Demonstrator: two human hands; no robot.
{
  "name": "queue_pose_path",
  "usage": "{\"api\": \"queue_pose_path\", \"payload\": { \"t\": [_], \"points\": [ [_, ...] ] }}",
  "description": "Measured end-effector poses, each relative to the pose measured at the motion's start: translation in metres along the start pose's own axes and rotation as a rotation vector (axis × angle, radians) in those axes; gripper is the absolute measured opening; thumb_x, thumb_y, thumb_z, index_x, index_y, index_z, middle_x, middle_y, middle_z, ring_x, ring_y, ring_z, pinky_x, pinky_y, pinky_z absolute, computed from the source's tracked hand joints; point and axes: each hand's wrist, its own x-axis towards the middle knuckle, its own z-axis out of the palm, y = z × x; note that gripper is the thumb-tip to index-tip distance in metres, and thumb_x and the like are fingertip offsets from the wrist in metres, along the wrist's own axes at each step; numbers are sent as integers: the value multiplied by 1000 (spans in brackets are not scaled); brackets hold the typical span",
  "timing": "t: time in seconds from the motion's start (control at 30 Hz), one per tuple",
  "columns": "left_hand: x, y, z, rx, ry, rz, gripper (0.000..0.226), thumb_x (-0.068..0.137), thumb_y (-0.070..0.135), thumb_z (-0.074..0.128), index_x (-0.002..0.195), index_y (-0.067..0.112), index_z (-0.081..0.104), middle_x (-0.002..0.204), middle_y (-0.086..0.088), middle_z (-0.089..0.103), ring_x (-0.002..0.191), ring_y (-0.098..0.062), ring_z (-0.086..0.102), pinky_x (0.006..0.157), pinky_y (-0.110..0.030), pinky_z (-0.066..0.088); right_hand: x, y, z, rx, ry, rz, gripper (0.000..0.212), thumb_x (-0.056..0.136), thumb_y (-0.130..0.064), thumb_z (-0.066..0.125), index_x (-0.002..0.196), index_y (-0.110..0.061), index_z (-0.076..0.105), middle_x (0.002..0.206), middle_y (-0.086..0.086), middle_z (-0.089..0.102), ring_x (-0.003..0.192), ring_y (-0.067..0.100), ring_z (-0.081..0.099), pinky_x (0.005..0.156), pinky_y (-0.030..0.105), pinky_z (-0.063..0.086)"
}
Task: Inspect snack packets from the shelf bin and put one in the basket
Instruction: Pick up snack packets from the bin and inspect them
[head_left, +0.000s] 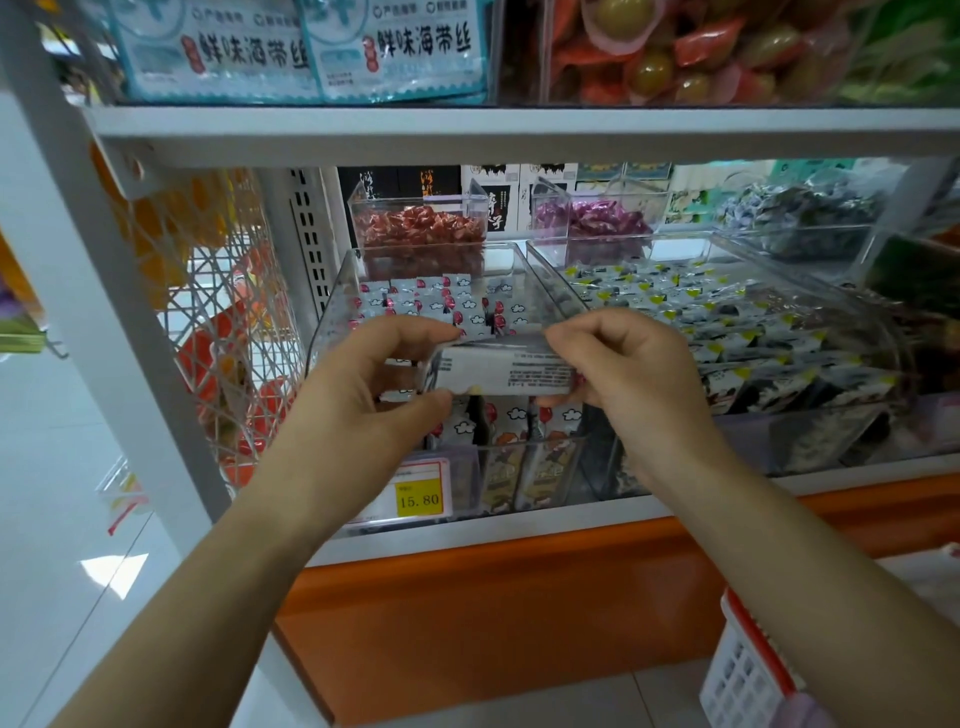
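White metal shelving (467, 130) fills the middle; orange base panel (493, 613) at 6 o'clock, glossy pale floor (62, 545) at 8, white lattice panel (228, 312) at 9.

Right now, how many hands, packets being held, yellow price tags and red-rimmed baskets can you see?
Hands: 2, the left hand and the right hand
Held snack packet: 1
Yellow price tag: 1
Red-rimmed basket: 1
Total: 5

Bright, even store light falls from above, leaving only soft shadows. Glare patches sit on the floor tiles (111, 566) at lower left and on the clear bin (332, 306) walls. The shelf rail (519, 132) bows with wide-angle distortion; edges blur, and print on the snack packet (498, 371) is smeared.
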Motion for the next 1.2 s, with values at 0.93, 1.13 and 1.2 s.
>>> {"api": "queue_pose_path", "payload": {
  "t": [0.93, 1.13, 1.2],
  "points": [
    [0, 7, 2, 272, -72, -4, 37, 75, 39, 65, 109, 44, 52, 100, 26, 55, 87, 7, 59, 69, -1, 45, 2, 0, -3, -80, -70, -17, 20, 88, -11, 61, 71, -11, 70, 72, 4, 72, 66, 21, 70, 55, 41, 59],
    [3, 6, -5, 161, -103, -9, 38, 81, 21, 66, 108, 46, 54, 102, 18, 63, 84, 6, 63, 66, -2, 47, 15, -6, -26, 11, -352, 145, 10, 80, -12, 63, 76, -7, 71, 75, 3, 74, 69, 19, 71, 47, 25, 56],
    [4, 6, -4, 131, -119, -20, 39, 80, 19, 66, 108, 44, 56, 103, 16, 64, 86, 5, 63, 68, -4, 48, 17, -6, -29, 6, -379, 135, 12, 74, -16, 63, 77, -6, 70, 74, 2, 73, 68, 19, 71, 47, 25, 56]
  ]
}}
